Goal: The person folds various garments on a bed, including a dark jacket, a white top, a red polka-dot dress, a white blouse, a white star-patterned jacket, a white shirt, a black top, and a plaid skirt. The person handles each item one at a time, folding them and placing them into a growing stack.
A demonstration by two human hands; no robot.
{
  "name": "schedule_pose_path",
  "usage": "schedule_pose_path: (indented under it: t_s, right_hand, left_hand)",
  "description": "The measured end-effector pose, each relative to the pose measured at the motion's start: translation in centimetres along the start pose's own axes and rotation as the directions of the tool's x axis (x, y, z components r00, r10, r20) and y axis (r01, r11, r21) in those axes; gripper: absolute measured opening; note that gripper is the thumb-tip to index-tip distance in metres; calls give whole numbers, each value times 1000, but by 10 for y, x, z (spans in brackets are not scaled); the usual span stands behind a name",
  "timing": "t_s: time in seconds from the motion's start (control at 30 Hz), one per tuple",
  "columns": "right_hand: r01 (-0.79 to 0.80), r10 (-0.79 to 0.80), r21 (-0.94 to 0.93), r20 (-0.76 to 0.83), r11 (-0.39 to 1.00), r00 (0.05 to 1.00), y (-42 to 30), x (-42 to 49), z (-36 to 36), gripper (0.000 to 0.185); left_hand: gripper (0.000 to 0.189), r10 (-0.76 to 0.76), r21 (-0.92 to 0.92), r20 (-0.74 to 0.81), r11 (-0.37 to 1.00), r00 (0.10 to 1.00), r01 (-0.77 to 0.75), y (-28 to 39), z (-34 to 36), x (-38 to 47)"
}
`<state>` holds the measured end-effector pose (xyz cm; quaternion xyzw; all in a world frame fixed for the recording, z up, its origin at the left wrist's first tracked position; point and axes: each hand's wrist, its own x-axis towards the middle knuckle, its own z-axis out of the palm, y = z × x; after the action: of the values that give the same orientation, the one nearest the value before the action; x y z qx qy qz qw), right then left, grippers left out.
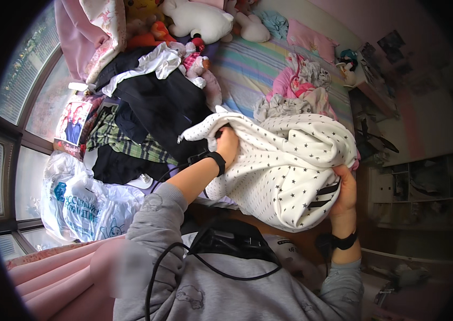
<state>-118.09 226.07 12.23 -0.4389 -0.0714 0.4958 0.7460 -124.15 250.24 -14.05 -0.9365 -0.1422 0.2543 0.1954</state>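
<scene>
A white fabric item with black stars (278, 160), with black stripes at its lower right, hangs bunched between my two hands over the near edge of the bed. My left hand (228, 146) grips its left part, the fingertips partly hidden in the folds. My right hand (343, 190) holds its right edge near the stripes, fingers behind the cloth. Black clothing (162, 104) and a green plaid garment (130, 138) lie to the left of the starred cloth. Beyond it, a pink and grey heap of fabric (298, 88) rests on the striped bed sheet (246, 68).
White plastic bags (86, 204) stand by the window at the left. Plush toys (202, 20) and a pink pillow (310, 40) are at the bed's far end. A pink curtain (57, 277) hangs at lower left; a black cable (152, 277) crosses my front. Shelves (423, 184) stand right.
</scene>
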Motion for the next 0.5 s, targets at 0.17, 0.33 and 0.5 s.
schedule_pose_path:
  t_s: [0.17,0.33,0.5]
  right_hand:
    - [-117,117,13,7,993,993,5,5,8,44]
    - [-98,89,-257,-48,961,995,5,-8,13,48]
    - [-18,23,-316,10,949,1000,2,-33,18,52]
  left_hand:
    - [39,209,168,-202,970,957,-176,-13,27,10]
    - [40,-73,-75,-357,996,931,49,-32,36,14]
    - [41,-244,-532,-346,846,906,25,-71,60,-1]
